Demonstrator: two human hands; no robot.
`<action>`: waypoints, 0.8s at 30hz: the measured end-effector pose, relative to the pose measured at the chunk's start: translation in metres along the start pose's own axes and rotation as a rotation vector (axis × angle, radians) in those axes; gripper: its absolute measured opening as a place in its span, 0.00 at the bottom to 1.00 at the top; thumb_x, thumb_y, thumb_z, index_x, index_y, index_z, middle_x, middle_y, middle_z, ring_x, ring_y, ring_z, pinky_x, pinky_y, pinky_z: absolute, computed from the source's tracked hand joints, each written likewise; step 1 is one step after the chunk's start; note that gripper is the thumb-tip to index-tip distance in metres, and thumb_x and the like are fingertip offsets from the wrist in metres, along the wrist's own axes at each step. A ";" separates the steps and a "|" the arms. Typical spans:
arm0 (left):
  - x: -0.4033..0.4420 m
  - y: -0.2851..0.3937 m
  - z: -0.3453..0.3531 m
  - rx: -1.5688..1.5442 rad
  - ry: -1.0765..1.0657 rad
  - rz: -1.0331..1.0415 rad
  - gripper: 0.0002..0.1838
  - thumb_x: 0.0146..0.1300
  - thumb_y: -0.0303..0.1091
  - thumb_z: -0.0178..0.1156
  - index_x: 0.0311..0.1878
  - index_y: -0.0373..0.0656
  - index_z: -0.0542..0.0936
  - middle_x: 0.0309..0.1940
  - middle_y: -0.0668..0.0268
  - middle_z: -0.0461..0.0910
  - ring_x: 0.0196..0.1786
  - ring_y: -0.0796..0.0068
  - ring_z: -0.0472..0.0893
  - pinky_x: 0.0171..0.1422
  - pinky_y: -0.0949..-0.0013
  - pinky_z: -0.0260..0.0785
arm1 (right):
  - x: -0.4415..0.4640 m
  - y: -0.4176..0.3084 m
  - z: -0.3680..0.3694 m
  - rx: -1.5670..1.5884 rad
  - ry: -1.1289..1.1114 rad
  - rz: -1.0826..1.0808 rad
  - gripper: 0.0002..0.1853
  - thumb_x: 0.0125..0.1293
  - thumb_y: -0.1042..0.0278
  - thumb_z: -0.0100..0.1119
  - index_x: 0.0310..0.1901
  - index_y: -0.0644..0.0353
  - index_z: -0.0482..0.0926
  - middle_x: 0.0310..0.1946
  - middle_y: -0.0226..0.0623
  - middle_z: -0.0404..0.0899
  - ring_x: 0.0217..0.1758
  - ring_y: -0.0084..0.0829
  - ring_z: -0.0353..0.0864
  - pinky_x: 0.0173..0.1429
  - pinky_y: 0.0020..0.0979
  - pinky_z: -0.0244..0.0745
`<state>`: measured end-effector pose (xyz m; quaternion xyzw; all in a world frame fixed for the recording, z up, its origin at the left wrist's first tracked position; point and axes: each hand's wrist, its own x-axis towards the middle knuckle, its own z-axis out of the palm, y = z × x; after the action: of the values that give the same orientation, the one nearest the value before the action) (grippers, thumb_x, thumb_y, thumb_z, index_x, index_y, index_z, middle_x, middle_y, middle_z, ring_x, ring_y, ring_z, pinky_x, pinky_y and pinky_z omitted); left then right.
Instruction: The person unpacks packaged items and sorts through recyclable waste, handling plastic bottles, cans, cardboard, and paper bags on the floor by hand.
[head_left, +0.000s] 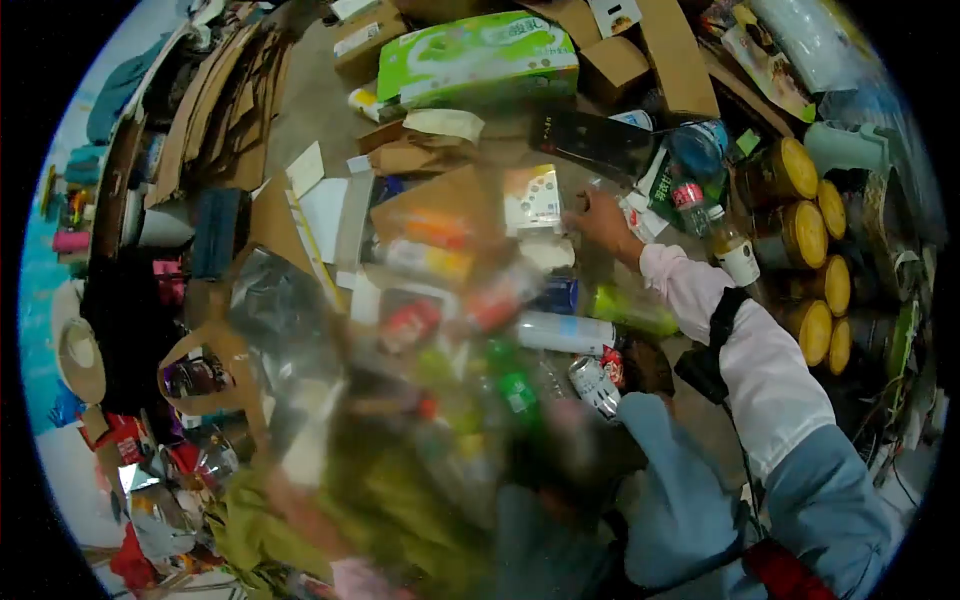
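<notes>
My right hand reaches over the heap from the right, beside a white box with a dotted print. Its thumb and fingers look slightly apart, and I see nothing held between them. Small white packets lie just right of the wrist. At the lower left, my left hand is smeared by motion near olive-green cloth and a clear plastic bag; its fingers cannot be made out. Between the hands lie a white spray can, a green bottle and a silver can.
A green carton lies at the top. Flattened cardboard is stacked at the upper left. Several jars with yellow lids stand at the right, near a bottle with a white label. A round tape roll is far left.
</notes>
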<state>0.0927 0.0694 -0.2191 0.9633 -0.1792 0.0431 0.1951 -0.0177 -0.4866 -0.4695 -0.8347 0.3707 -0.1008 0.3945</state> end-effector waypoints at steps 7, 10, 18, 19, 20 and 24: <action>-0.006 0.024 -0.002 -0.051 -0.031 0.002 0.24 0.69 0.44 0.39 0.63 0.41 0.63 0.65 0.59 0.56 0.69 0.62 0.53 0.69 0.59 0.48 | -0.009 -0.006 0.039 -0.269 0.039 -0.089 0.21 0.53 0.59 0.57 0.45 0.65 0.70 0.37 0.53 0.75 0.38 0.51 0.76 0.43 0.45 0.72; -0.012 0.008 -0.004 -0.110 -0.010 0.035 0.24 0.69 0.44 0.38 0.63 0.40 0.63 0.64 0.58 0.57 0.67 0.62 0.56 0.68 0.60 0.50 | -0.005 0.002 0.033 -0.084 -0.024 0.058 0.13 0.55 0.66 0.50 0.39 0.66 0.73 0.27 0.52 0.77 0.30 0.51 0.77 0.36 0.43 0.72; -0.043 0.005 -0.051 0.053 0.038 0.026 0.27 0.69 0.49 0.34 0.63 0.41 0.62 0.64 0.57 0.59 0.66 0.62 0.58 0.68 0.62 0.49 | -0.159 0.051 -0.152 0.400 -0.072 0.081 0.14 0.62 0.77 0.49 0.50 0.63 0.71 0.44 0.35 0.75 0.45 0.24 0.72 0.45 0.28 0.70; -0.049 0.012 -0.061 -0.004 0.032 0.010 0.28 0.69 0.50 0.34 0.64 0.42 0.61 0.64 0.57 0.59 0.66 0.62 0.58 0.68 0.62 0.49 | -0.191 0.039 -0.187 0.334 -0.090 0.050 0.13 0.63 0.76 0.49 0.49 0.63 0.72 0.45 0.34 0.74 0.46 0.22 0.71 0.47 0.26 0.69; -0.054 0.019 -0.072 -0.058 0.033 -0.003 0.28 0.69 0.51 0.33 0.64 0.42 0.60 0.64 0.58 0.58 0.66 0.62 0.57 0.69 0.62 0.48 | -0.214 0.067 -0.192 0.298 -0.062 0.061 0.12 0.62 0.74 0.49 0.47 0.62 0.73 0.42 0.35 0.76 0.43 0.25 0.72 0.45 0.28 0.70; -0.085 0.046 -0.107 -0.367 0.039 -0.095 0.30 0.68 0.52 0.31 0.66 0.42 0.55 0.65 0.60 0.55 0.67 0.66 0.56 0.69 0.64 0.45 | -0.299 0.157 -0.197 -0.176 -0.041 0.074 0.17 0.50 0.69 0.56 0.45 0.60 0.74 0.31 0.45 0.78 0.31 0.45 0.78 0.38 0.40 0.74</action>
<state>-0.0048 0.0995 -0.1166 0.9179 -0.1343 0.0190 0.3729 -0.4040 -0.4582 -0.4157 -0.8537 0.4008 -0.0361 0.3306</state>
